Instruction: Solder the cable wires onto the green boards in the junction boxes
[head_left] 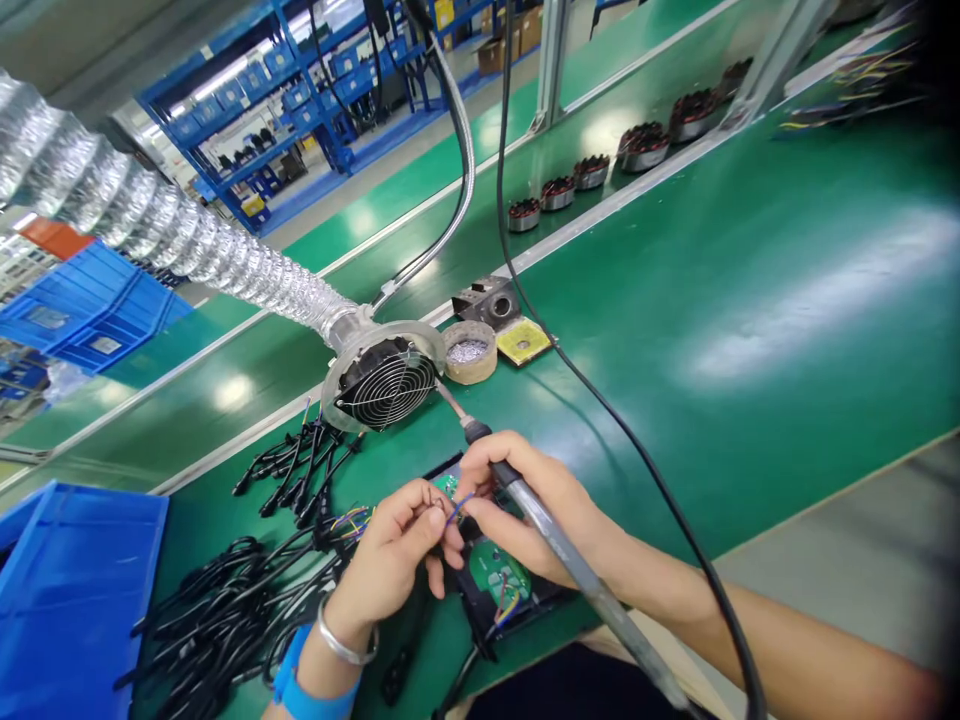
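Note:
My right hand (551, 500) is closed round a soldering iron (544, 525), its tip pointing up and left towards the fan guard. Thumb and fingers of that hand also meet one end of a thin blue wire (458, 508). My left hand (390, 555) pinches the other end of this wire. Beneath both hands lies a black housing (551, 607) with a green circuit board (491, 567) in it, partly covered by my fingers. Coloured wires (508, 608) rise from the board at its near end, where a black cable (466, 668) leaves the housing.
A round fume fan (394, 385) on a silver duct (187, 230) hangs low ahead. Beside it are a solder tin (471, 352), a yellow sponge (523, 342) and an iron holder (487, 302). Black cables (225, 610) and a blue bin (82, 600) lie left. A black cord (637, 425) crosses the right.

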